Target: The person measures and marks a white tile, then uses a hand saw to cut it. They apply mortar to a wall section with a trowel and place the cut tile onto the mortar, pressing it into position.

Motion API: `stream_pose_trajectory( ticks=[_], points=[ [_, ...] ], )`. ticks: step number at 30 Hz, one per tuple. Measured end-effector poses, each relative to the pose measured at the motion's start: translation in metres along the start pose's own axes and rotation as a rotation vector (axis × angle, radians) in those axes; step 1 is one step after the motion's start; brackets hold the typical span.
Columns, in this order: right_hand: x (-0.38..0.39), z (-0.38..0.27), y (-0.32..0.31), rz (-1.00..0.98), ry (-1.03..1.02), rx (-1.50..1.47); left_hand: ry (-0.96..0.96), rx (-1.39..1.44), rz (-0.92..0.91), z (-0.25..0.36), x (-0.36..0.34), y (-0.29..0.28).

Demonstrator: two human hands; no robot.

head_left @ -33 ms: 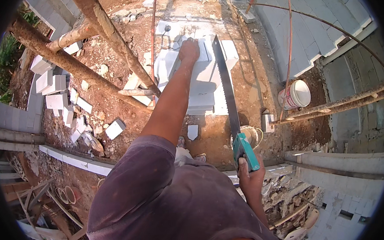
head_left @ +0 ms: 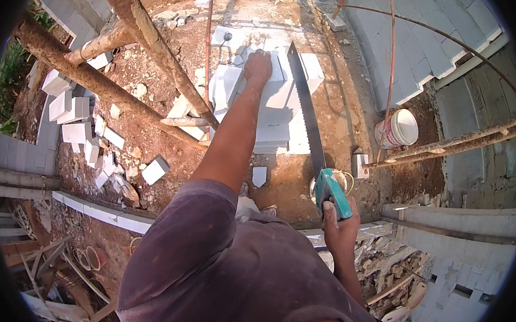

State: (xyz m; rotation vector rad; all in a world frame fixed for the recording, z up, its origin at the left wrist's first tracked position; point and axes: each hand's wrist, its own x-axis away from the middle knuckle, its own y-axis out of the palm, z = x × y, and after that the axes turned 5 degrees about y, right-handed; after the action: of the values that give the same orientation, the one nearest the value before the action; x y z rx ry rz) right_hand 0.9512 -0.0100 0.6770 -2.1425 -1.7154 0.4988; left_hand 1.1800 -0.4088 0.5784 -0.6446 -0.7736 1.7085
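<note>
My right hand (head_left: 338, 225) is wrapped round the teal handle of a hand saw (head_left: 306, 109). The long dark blade points away from me, its toothed edge to the left, across the right part of a stack of white blocks (head_left: 272, 116). Beyond the near face of that stack, my left hand (head_left: 258, 67) rests with curled fingers on a white block (head_left: 276, 67) at the top. Its fingertips are partly hidden from me. To the left of that hand a further pale block (head_left: 226, 84) leans at an angle.
Wooden poles (head_left: 109, 102) cross the left side in front of loose white blocks (head_left: 77, 133). A white bucket (head_left: 404, 127) stands to the right, near a block wall (head_left: 420, 30). Behind the saw handle is another round container (head_left: 345, 181). A thin reddish rod (head_left: 208, 53) rises left of the stack.
The saw and my right hand have moved slightly forward, away from me. My left hand stays on the block.
</note>
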Motion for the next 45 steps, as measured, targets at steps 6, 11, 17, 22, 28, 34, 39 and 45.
stream_pose_trajectory(
  ticks=[6,11,17,22,28,34,39,45],
  points=[
    [-0.171,-0.042,0.072,-0.148,0.042,0.083,-0.048,0.063,0.013,-0.008,0.001,-0.002],
    [-0.003,0.025,0.018,-0.036,-0.110,0.162,-0.063,0.087,0.049,-0.012,-0.016,-0.003],
    [-0.156,-0.001,0.074,-0.085,-0.001,-0.022,-0.001,0.077,0.050,-0.001,0.011,-0.004],
    [-0.128,-0.022,0.078,-0.147,0.027,-0.037,-0.137,0.106,0.060,-0.031,0.000,-0.012],
    [-0.009,-0.002,0.007,-0.056,0.114,0.018,0.017,0.081,0.057,-0.004,0.003,0.000],
    [-0.192,-0.017,0.093,-0.166,-0.063,0.075,-0.049,0.147,0.112,-0.010,-0.006,-0.007],
    [-0.042,0.023,0.027,-0.165,0.134,0.016,-0.104,0.176,0.086,-0.016,-0.008,-0.008],
    [-0.178,-0.031,0.073,-0.222,0.185,0.068,0.054,0.075,0.083,-0.007,0.011,0.006]
  ],
)
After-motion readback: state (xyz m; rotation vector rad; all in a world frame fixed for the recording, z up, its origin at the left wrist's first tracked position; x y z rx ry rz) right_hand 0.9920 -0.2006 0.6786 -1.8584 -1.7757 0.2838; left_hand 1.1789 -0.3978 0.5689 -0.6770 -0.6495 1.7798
